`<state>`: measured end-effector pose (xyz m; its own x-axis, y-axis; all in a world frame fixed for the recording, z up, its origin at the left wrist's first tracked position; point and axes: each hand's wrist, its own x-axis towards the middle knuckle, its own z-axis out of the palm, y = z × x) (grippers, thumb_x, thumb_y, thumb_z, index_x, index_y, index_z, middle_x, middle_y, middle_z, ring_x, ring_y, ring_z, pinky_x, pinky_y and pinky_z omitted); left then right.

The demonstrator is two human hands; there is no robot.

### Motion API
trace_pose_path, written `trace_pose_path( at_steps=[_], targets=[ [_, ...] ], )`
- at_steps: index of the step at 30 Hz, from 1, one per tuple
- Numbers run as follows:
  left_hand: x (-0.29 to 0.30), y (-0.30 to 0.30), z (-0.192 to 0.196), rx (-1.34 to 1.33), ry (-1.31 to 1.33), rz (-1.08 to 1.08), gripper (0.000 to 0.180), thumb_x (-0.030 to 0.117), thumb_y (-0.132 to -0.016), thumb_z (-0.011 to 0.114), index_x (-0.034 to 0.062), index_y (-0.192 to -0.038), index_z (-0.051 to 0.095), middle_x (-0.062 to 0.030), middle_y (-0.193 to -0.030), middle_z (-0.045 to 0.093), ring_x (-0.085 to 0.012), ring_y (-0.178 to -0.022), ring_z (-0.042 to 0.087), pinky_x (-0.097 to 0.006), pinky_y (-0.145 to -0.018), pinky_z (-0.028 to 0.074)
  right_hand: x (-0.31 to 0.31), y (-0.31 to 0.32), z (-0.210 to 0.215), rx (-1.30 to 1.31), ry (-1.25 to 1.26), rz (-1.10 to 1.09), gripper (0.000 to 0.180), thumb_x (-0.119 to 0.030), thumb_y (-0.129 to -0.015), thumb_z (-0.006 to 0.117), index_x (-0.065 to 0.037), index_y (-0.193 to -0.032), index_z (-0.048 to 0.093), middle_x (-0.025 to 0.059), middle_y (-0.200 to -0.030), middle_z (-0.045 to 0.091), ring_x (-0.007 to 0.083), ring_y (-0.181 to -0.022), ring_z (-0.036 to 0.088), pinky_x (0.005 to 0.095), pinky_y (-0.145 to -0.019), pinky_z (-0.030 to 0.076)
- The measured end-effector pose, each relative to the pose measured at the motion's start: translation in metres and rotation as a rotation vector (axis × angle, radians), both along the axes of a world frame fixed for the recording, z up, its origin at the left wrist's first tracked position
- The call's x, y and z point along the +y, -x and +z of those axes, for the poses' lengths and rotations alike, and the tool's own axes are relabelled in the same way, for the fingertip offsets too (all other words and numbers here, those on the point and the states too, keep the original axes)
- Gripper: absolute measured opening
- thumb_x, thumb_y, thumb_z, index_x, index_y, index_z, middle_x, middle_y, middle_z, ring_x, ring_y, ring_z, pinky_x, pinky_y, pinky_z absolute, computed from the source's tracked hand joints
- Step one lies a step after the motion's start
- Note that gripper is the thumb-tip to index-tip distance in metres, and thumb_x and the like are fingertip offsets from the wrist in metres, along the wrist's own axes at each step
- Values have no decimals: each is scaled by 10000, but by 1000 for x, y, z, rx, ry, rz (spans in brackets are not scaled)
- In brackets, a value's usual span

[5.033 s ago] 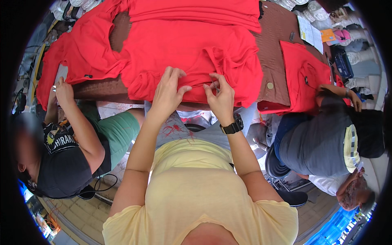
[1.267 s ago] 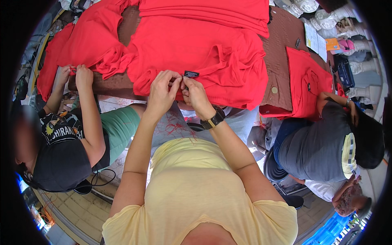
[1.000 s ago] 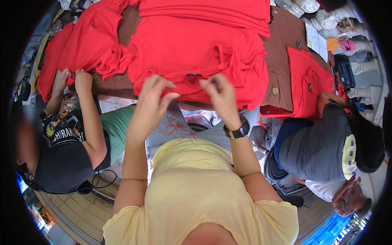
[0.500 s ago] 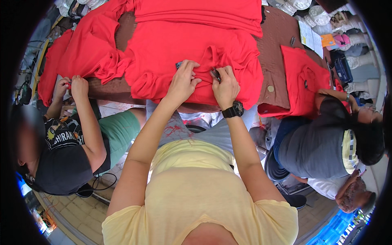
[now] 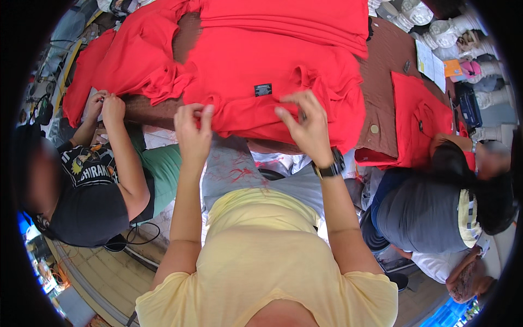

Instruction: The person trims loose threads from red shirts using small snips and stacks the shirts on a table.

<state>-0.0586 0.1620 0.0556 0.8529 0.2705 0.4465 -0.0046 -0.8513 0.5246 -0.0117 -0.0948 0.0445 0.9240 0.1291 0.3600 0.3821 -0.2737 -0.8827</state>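
- The red shirt [image 5: 242,82] lies rumpled at the counter's [image 5: 379,92] near edge, black label [image 5: 263,90] uppermost.
- Left hand [image 5: 193,131] at the shirt's left; cannot tell whether it pinches cloth.
- Right hand [image 5: 311,128]: thumb and forefinger wide.
- Probably light, limp, easily creased; best held by the edge below the label.

open room separates the fingers [image 5: 306,98], bunched cloth [image 5: 336,90] rightward.

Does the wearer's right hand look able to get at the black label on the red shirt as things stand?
Probably yes: the right hand is beside the black label, which lies face up on the red shirt with nothing visible covering it.
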Motion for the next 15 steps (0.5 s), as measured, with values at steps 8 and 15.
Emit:
trace_pose_path(
  at_steps=[8,15],
  targets=[
    [10,-13,-18,52,321,-171,172,59,-878,681,2,-1006,581,-144,-1005,617,-272,-826,565,-372,-773,468,6,-53,0,-199,81,-107,158,17,-779,699,-18,-930,664,139,-891,615,325,-796,653,404,-685,512],
    [-55,3,-7,113,412,-382,521,-6,-928,640,16,-1414,454,-65,-1113,586,-115,-925,553,-229,-814,440,-52,-46,3,-174,219,-265,243,41,-770,649,-12,-1005,680,119,-918,633,258,-736,628,338,-634,488]
  ],
)
